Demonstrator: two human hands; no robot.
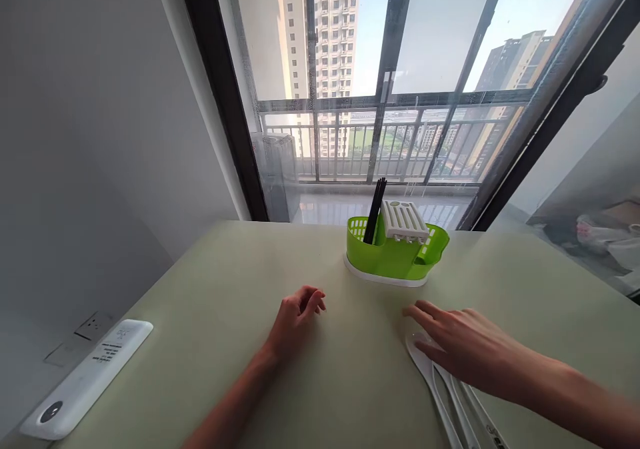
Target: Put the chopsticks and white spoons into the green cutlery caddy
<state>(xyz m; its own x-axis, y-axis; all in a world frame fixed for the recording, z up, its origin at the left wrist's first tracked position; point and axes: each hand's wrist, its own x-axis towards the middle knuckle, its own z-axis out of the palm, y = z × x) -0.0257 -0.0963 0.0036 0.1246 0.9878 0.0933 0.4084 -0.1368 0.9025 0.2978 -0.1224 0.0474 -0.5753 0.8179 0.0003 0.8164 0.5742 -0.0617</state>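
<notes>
My left hand (296, 320) rests on the pale green table (225, 289), its fingers loosely curled and holding nothing. My right hand (463, 346) lies flat with fingers stretched out over the heads of several white spoons (440, 389) that lie on the table near the front edge. Its fingertips touch or hover just above them. Beyond both hands stands a green plastic cutlery holder (395, 256) on a white base. Black chopsticks (375, 210) stand upright in its left compartment, and a white slatted insert (404, 220) sits on top of it.
A white power strip (85, 379) lies at the table's left edge, by wall sockets (93, 326). A large window with a dark frame (225, 96) and a balcony railing is behind the table. Bags and clutter (605, 232) sit at the far right.
</notes>
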